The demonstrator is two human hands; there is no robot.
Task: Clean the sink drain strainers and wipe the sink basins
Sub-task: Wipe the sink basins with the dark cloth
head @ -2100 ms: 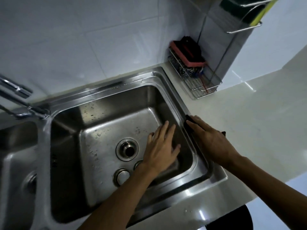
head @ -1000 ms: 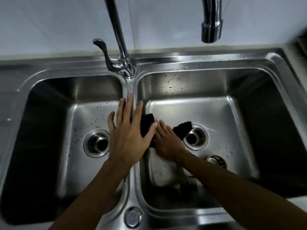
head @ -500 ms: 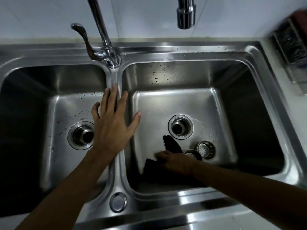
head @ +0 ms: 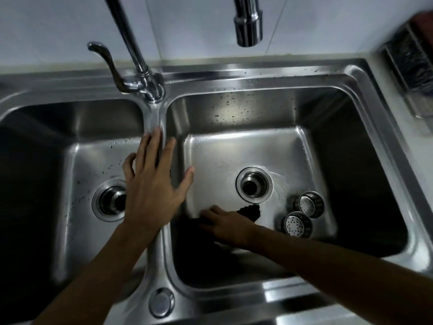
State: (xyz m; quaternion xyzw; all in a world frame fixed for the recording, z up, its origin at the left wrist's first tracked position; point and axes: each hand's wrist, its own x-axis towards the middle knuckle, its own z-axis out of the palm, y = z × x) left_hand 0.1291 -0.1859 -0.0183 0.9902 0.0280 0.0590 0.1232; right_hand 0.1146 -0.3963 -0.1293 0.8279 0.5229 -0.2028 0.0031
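A double steel sink fills the view. My left hand (head: 152, 184) rests flat, fingers spread, on the divider (head: 153, 118) between the left basin (head: 93, 160) and the right basin (head: 234, 146). My right hand (head: 228, 225) presses a black cloth (head: 250, 211) with straight fingers against the floor of the right basin, near its front left corner. Two round perforated strainers (head: 309, 204) (head: 296, 224) lie loose on that basin's floor, right of its open drain (head: 254, 185). The left basin's drain (head: 109, 200) is partly hidden by my left hand.
The faucet base and lever (head: 131, 73) stand at the back of the divider, and the spout (head: 248, 26) hangs over the right basin. A wire rack (head: 412, 73) sits on the counter at the far right. A round cap (head: 161, 302) sits on the front rim.
My right hand went from wiping the right rim into the right basin, then drew the cloth from beside the divider to the front of the floor. My left hand stays on the divider.
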